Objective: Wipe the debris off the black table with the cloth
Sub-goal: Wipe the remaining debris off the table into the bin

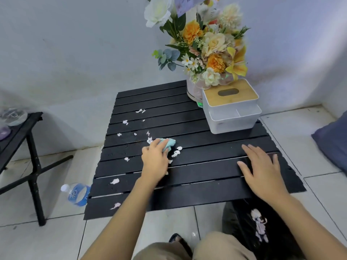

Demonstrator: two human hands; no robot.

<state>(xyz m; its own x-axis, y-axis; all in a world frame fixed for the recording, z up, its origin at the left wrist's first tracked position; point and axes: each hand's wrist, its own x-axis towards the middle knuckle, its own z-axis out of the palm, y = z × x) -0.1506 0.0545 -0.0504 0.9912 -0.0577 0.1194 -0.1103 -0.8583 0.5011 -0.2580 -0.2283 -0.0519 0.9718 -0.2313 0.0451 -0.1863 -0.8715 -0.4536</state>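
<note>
A low black slatted table (197, 128) fills the middle of the head view. Several white paper scraps (125, 122) lie scattered over its left half, some near the front edge. My left hand (155, 160) grips a bunched light-blue cloth (169, 143) near the table's centre, with scraps on both sides of it. Flat on the slats at the right front lies my right hand (260, 170), fingers spread and holding nothing.
A white tissue box with a wooden lid (231, 107) and a flower arrangement (204, 45) stand at the table's back right. A water bottle (78, 193) lies on the floor at the left beside a black stool (32, 166). A black bag (261, 229) sits under the front right edge.
</note>
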